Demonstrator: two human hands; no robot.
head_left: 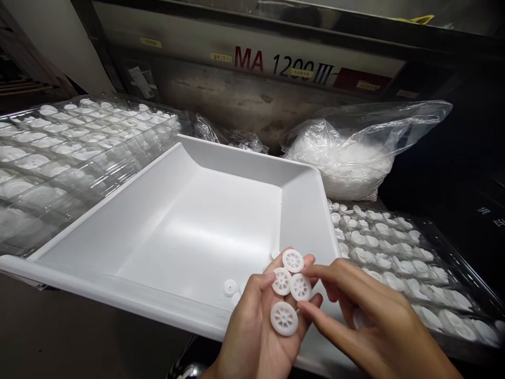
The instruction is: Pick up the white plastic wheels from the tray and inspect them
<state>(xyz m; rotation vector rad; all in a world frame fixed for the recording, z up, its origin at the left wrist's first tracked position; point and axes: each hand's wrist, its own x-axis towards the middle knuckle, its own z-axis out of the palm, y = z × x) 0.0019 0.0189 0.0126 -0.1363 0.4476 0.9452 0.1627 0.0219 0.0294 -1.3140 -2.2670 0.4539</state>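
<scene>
My left hand [256, 329] is turned palm up over the near right corner of a white tray [169, 210]. It cradles several small white spoked plastic wheels [284, 318], its thumb pressing against one. From the right, my right hand [379, 316] reaches in, thumb and index finger at either side of another spoked wheel [300, 287] in the group. Beneath its curled fingers a further white piece [360, 318] partly shows. A few white discs [230, 287] lie in the tray beside my left hand, some partly covered by it.
Stacked clear compartment trays [71, 142] full of white parts stand at left. Another compartment tray [394, 247] with white parts lies at right. Behind are a clear plastic bag [343, 158] of white pieces and a machine panel [189, 47] marked MA 1200III.
</scene>
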